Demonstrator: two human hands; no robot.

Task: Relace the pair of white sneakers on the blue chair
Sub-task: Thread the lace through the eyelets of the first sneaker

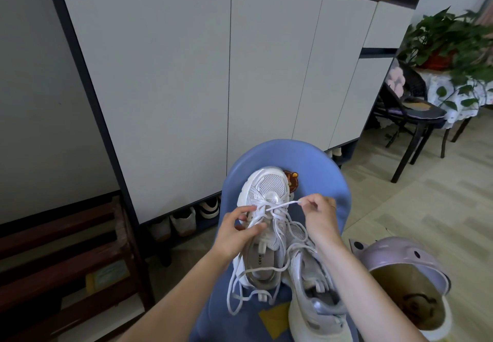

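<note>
Right hand (318,215): thumb and forefinger pinched on the tip of the white lace (282,204), drawn out to the right of the shoe; other fingers curled in.
Left hand (237,231): fingers curled over the left side of the upper, pinching a strand of the same lace near the eyelets.
White lace: taut between the two hands across the upper; its slack loops trail over the shoe's opening and down onto the seat.
Left sneaker (262,224): white, mesh toe pointing away from the person, resting on the blue chair (317,179), partly laced.
Right sneaker (314,307): white with silver trim, just beside the first, nearer the person, under the right forearm.
Blue chair: rounded seat, bearing both sneakers; a yellow patch shows near its front.
Cabinet (165,75): tall, pale doors, behind the chair; shoes (184,223) in its open bottom gap.
Lilac stool (405,275): to the right of the chair.
Potted plant (450,40): on a cloth-covered table, far right.
</note>
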